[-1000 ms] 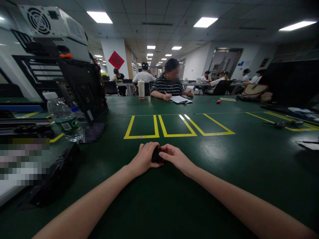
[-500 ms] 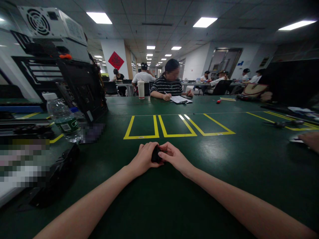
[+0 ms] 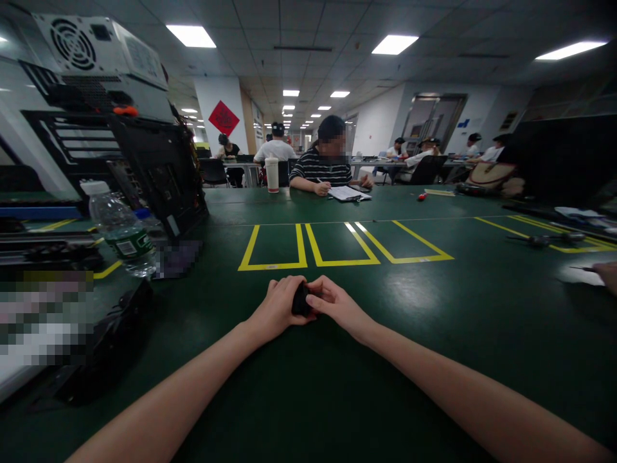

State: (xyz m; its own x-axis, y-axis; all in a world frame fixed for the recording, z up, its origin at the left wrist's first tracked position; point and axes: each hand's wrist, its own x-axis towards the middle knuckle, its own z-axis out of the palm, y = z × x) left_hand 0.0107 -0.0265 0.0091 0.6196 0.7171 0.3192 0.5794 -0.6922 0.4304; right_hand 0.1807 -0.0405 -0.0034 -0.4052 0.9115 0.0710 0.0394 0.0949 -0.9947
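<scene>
Between my two hands, low over the green table [image 3: 308, 399], is a small black object [image 3: 301, 299]; fingers cover much of it and its kind does not show. My left hand [image 3: 279, 301] is closed round its left side, thumb toward me. From the right, my right hand [image 3: 337, 306] grips the same object with thumb and bent fingers. Just beyond my hands, yellow tape outlines [image 3: 272, 265] mark the tabletop.
At left stand a water bottle [image 3: 120, 235], a black computer case [image 3: 168, 173] with a power supply [image 3: 103, 48] on top, and a black part [image 3: 108, 341]. Across the table a person [image 3: 321, 164] writes on a clipboard [image 3: 348, 193]. Another person's hand [image 3: 606, 276] is at the right edge.
My hands and the black object stay almost in place. At the right edge, the other person's hand has shifted slightly to the right.
</scene>
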